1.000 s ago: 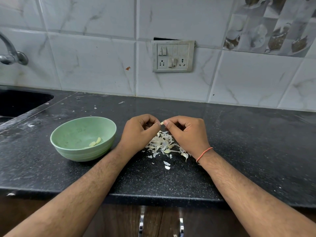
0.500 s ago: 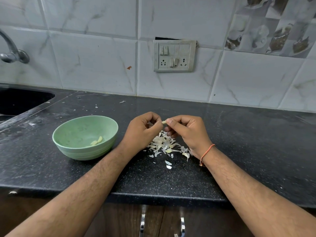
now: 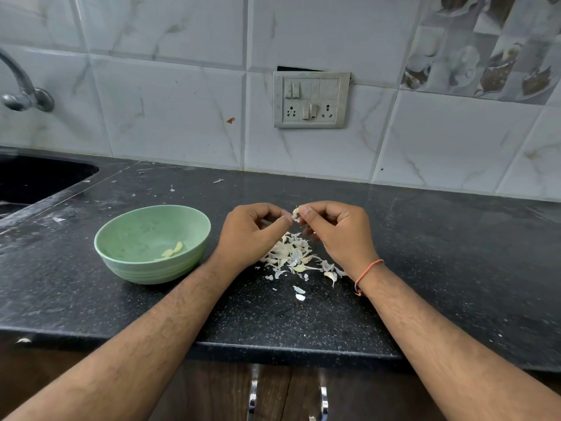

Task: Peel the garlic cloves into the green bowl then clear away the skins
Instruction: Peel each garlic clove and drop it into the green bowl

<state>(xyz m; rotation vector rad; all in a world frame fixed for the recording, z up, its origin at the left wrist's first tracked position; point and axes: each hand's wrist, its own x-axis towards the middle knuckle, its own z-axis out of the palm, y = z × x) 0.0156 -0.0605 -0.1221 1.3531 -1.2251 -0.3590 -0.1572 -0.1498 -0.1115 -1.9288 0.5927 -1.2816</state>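
**Both hands pinching one garlic clove above the heap of skins**

The person's left hand (image 3: 252,235) and right hand (image 3: 337,235) are meeting just above the centre of the black speckled stone countertop (image 3: 440,268). Between them they are pinching a small pale garlic clove (image 3: 295,212): the right thumb and forefinger are gripping it from the 3 o'clock side, the left thumb tip is pressing against it from the 9 o'clock side, and the remaining fingers of both hands are curling inward toward the palms. A thin orange thread bracelet (image 3: 367,273) is circling the right wrist.

Directly beneath the hands, a loose heap of papery white garlic skins (image 3: 293,255) is lying on the counter, with a few stray flakes trailing off toward 6 o'clock. The clove is sitting clear of the heap, held in the air.

At 9 o'clock from the hands, near the left wrist but not touching it, the round pale green ribbed bowl (image 3: 151,247) is standing upright. Two peeled yellowish cloves (image 3: 173,250) are resting inside it, toward its 4 o'clock side.

Farther out at 10 o'clock, a dark sunken sink basin (image 3: 36,177) is opening into the counter, with a curved metal tap (image 3: 24,92) mounted above it. At 12 o'clock, a grey switch and socket plate (image 3: 311,100) is hanging on the white marbled tile wall (image 3: 170,110).
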